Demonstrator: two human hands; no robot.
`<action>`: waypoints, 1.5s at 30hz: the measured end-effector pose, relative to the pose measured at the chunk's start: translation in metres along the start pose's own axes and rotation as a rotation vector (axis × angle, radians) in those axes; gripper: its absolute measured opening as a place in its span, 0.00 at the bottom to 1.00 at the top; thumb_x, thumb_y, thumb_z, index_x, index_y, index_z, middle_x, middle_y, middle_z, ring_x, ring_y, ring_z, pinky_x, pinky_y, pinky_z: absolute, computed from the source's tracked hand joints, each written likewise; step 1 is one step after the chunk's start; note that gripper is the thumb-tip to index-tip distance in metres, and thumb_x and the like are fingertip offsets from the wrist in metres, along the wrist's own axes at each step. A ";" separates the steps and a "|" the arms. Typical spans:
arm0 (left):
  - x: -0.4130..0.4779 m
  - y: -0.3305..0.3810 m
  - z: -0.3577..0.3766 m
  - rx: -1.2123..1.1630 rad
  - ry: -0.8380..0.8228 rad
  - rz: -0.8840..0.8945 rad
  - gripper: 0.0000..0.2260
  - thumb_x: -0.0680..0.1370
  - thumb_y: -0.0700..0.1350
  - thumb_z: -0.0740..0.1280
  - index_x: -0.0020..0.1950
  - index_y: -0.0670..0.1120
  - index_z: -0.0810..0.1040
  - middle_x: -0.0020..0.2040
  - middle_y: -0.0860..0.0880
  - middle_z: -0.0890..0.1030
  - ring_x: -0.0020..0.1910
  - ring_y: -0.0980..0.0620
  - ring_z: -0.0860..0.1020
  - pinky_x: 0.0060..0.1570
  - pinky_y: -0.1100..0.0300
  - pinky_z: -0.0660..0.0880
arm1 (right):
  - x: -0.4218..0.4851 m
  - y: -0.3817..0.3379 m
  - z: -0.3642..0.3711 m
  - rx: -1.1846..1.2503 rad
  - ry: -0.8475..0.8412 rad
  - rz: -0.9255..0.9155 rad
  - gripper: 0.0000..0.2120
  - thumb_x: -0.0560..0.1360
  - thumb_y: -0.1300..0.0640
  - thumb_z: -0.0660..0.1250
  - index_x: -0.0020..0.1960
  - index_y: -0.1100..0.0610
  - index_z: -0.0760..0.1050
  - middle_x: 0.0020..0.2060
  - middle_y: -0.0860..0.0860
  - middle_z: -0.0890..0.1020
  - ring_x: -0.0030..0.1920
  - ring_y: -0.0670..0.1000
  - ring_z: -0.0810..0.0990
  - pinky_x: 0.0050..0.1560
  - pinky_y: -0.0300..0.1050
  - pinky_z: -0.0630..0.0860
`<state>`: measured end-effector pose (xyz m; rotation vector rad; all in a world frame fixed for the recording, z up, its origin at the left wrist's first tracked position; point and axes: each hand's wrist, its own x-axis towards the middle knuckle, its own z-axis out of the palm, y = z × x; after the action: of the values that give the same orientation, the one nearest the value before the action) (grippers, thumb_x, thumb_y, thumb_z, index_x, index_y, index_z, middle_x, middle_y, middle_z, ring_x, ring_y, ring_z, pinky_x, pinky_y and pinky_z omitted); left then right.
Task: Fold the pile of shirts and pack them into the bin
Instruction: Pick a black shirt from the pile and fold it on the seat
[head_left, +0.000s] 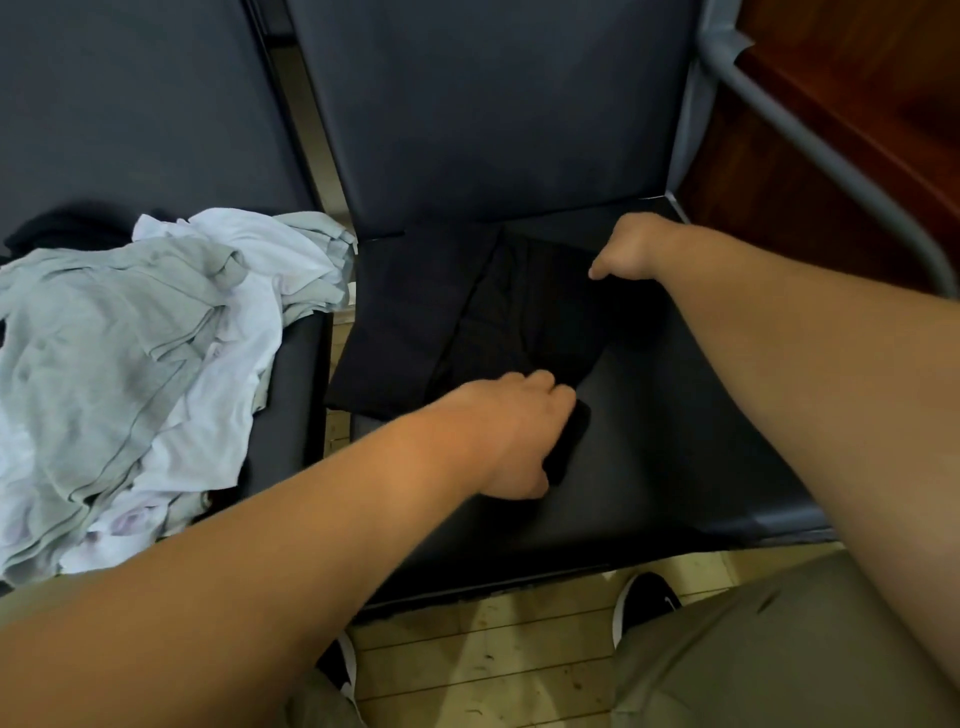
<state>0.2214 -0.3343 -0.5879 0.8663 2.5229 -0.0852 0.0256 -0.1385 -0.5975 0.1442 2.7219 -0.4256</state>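
A black shirt (498, 322) lies partly folded on the right seat (675, 457), centre of the frame, its left edge hanging a little over the seat's side. The left grip (519, 431) is clenched on the shirt's near edge just below centre, with a fold of dark cloth bunched under its curled fingers. The right grip (631, 247), above and right of centre, has its fingers curled down on the shirt's far right corner, grasping the cloth there with the thumb pointing left. The pile (130, 364) of grey and white shirts sits crumpled on the left seat (291, 405) at the frame's left, just beside the black shirt but apart from it. Wooden floor (467, 665) and a black shoe (647, 597) show along the bottom.
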 end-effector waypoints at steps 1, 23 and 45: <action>0.003 0.006 0.004 0.055 -0.007 0.016 0.28 0.77 0.51 0.71 0.74 0.47 0.65 0.64 0.48 0.70 0.58 0.46 0.72 0.53 0.51 0.75 | 0.002 0.002 0.001 -0.007 -0.012 0.009 0.32 0.78 0.48 0.75 0.76 0.62 0.70 0.71 0.61 0.75 0.68 0.63 0.76 0.67 0.56 0.76; -0.012 -0.019 -0.009 -0.226 0.079 0.096 0.03 0.79 0.48 0.66 0.46 0.55 0.77 0.50 0.56 0.70 0.39 0.53 0.75 0.35 0.57 0.71 | 0.013 0.005 -0.005 0.954 0.055 0.181 0.10 0.82 0.62 0.69 0.46 0.49 0.74 0.44 0.51 0.77 0.39 0.47 0.74 0.35 0.39 0.73; -0.079 -0.163 -0.008 -0.844 0.171 -0.452 0.07 0.76 0.41 0.79 0.48 0.44 0.82 0.40 0.45 0.87 0.40 0.52 0.88 0.43 0.58 0.85 | 0.057 -0.131 0.025 1.557 -0.022 0.012 0.17 0.83 0.72 0.58 0.53 0.57 0.83 0.61 0.58 0.78 0.56 0.58 0.83 0.41 0.46 0.85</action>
<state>0.1760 -0.5076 -0.5596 -0.0350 2.4811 0.8713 -0.0386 -0.2685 -0.6050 0.5111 1.7082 -2.3142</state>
